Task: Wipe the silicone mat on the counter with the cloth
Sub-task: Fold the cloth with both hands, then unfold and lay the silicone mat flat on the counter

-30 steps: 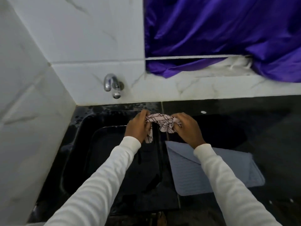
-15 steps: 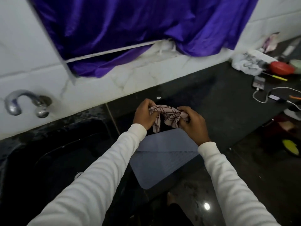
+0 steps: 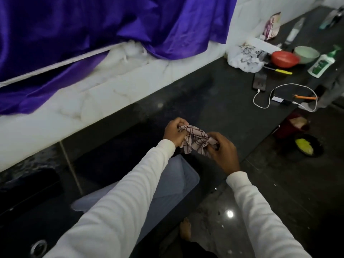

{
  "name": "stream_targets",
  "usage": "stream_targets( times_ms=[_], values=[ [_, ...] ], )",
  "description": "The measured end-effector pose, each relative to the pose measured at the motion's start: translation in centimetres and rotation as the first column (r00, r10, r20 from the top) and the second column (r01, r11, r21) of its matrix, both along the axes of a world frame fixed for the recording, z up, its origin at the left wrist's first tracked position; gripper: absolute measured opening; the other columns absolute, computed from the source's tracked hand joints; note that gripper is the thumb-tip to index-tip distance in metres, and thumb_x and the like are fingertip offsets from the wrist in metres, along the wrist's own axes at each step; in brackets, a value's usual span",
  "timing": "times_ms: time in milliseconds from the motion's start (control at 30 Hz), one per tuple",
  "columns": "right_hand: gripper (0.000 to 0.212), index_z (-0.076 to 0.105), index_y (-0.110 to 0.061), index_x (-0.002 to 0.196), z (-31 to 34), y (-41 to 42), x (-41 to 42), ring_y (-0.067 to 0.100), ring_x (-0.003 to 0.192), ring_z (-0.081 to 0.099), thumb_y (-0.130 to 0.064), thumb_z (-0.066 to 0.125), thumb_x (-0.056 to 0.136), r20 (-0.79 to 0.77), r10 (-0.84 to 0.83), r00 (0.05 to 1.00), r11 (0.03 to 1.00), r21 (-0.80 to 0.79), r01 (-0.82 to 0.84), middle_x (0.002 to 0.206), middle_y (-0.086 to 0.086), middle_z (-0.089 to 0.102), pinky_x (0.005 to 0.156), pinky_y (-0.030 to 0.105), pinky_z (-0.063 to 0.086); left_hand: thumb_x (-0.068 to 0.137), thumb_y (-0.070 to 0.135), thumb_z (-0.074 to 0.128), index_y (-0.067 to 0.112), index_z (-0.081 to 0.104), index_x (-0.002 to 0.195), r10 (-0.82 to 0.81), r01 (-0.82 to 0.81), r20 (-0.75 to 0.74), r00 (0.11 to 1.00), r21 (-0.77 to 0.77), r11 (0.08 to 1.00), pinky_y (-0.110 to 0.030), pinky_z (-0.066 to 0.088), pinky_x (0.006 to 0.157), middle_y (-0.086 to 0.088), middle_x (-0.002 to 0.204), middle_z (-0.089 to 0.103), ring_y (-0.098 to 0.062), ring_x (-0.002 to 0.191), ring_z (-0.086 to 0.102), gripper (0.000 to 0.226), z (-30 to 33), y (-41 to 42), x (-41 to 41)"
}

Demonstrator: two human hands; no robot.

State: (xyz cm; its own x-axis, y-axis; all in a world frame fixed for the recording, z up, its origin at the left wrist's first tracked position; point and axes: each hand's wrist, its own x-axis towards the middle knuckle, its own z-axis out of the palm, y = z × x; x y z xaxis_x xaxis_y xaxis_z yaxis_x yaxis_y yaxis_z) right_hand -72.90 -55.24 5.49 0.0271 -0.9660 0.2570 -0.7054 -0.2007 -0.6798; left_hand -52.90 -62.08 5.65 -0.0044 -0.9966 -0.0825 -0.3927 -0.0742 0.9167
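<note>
Cloth (image 3: 195, 140) lower now, bunched, pink-checked.

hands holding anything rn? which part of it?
Both grip the patterned cloth, bunched in the air between them: left hand on its left end, right hand on its right end. It is not on the silicone mat.

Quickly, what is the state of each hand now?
Left hand: closed, gripping the cloth.
Right hand: closed, gripping the same cloth.

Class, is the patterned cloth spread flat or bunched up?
Bunched up: the cloth is crumpled between the left hand and right hand, above the counter, not on the silicone mat.
</note>
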Motion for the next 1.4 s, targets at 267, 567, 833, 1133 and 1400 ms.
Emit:
stream_targets(
  times_ms=[267, 567, 833, 1133, 1400],
  values=[
    [0.059, 0.049, -0.031, 0.136, -7.3, -0.2, -2.7, 0.031, 0.095, 0.061, -0.016, 0.066, 0.081, -0.179, 0.146, 0.973, 0.956, 0.278, -0.093, 0.112, 0.007, 0.057, 0.079, 0.039, 0.053, 0.089, 0.026, 0.059, 0.019, 0.059, 0.096, -0.130, 0.093, 0.516, 0.847, 0.097, 0.991, -0.040, 0.050, 0.076, -0.010, 0.104, 0.062, -0.032, 0.089, 0.060, 0.011, -7.2, -0.4, -2.6],
    [0.060, 0.040, -0.029, 0.141, -8.1, -0.6, -1.9, 0.028, 0.082, 0.061, -0.038, 0.063, 0.086, -0.350, 0.229, 0.908, 0.932, 0.349, -0.101, 0.115, 0.005, 0.045, 0.064, 0.037, 0.051, 0.088, 0.031, 0.060, 0.020, 0.060, 0.100, -0.099, 0.093, 0.615, 0.782, 0.043, 0.995, -0.039, 0.048, 0.075, -0.006, 0.105, 0.061, -0.031, 0.100, 0.057, 0.017, -7.2, -1.7, -3.2],
    [0.045, 0.058, -0.021, 0.124, -5.4, -2.2, 0.7, 0.030, 0.102, 0.050, -0.045, 0.057, 0.086, -0.565, 0.177, 0.806, 0.970, -0.039, -0.241, 0.116, 0.008, 0.055, 0.080, 0.040, 0.042, 0.083, 0.047, 0.069, 0.030, 0.060, 0.116, 0.002, -0.003, 0.516, 0.857, 0.001, 1.000, -0.036, 0.051, 0.084, 0.008, 0.115, 0.058, -0.014, 0.098, 0.058, 0.038, -6.1, 2.3, 5.4],
    [0.066, 0.051, -0.040, 0.129, -7.8, -1.8, 7.8, 0.030, 0.120, 0.042, -0.051, 0.069, 0.066, -0.587, 0.677, 0.444, 0.641, 0.175, -0.747, 0.138, 0.005, 0.046, 0.095, 0.047, 0.044, 0.071, -0.006, 0.065, 0.025, 0.069, 0.108, 0.543, -0.581, 0.604, 0.583, -0.158, 0.799, -0.041, 0.053, 0.083, -0.003, 0.109, 0.068, -0.031, 0.098, 0.062, 0.049, -6.3, 18.0, 24.4],
    [0.031, 0.070, -0.024, 0.101, -8.4, -4.1, 8.5, 0.020, 0.115, 0.051, -0.002, 0.055, 0.085, -0.173, 0.725, 0.666, 0.689, 0.189, -0.700, 0.123, 0.000, 0.054, 0.100, 0.035, 0.042, 0.061, 0.000, 0.053, 0.016, 0.075, 0.097, 0.397, -0.405, 0.430, 0.811, -0.078, 0.911, -0.018, 0.046, 0.097, 0.012, 0.109, 0.070, -0.019, 0.102, 0.068, 0.046, -7.9, 25.4, 29.1]
  ],
)
